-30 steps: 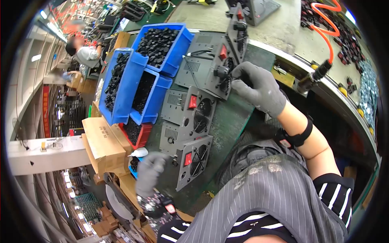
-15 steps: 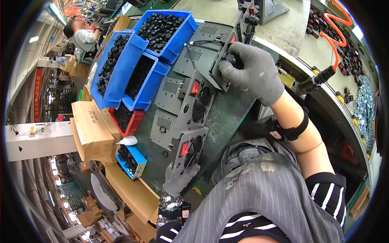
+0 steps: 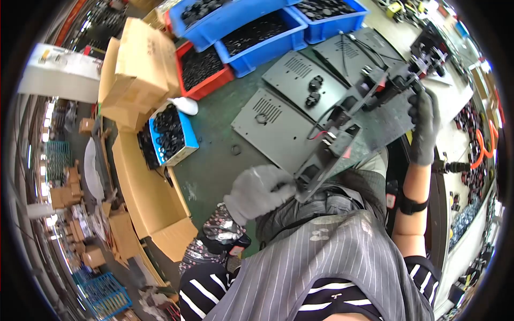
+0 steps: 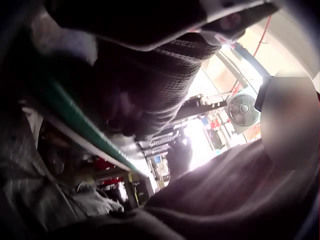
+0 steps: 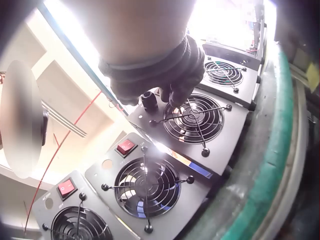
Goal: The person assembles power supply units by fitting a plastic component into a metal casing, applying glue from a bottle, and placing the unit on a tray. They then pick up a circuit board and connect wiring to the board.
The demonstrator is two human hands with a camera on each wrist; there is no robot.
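Note:
In the right wrist view my gloved right hand (image 5: 155, 75) reaches over a grey panel with a round fan grille (image 5: 194, 117). Its finger and thumb close around a black knob-like fitting (image 5: 149, 100) beside that grille. From the head view, the same hand (image 3: 425, 128) is at the far end of the row of panels. My left hand (image 3: 259, 192), in a grey glove, has bent fingers right at the near end of the closest fan panel (image 3: 326, 166); I cannot tell whether it grips the edge. Dark glove fabric (image 4: 155, 85) fills much of the left wrist view.
Grey vented covers (image 3: 273, 128) lie behind the panels, one carrying loose black fittings (image 3: 314, 91). A red bin (image 3: 201, 72), blue bins (image 3: 262, 43) and a blue box of black rings (image 3: 168, 134) stand beyond. A white bottle (image 3: 186, 105) lies by that box. An orange coiled hose (image 3: 490, 142) hangs right.
The head view has swung, shifting the bins up and right. My left hand moved from the bottles-and-boxes side to the nearest panel's end. The right hand has stayed at the far panels.

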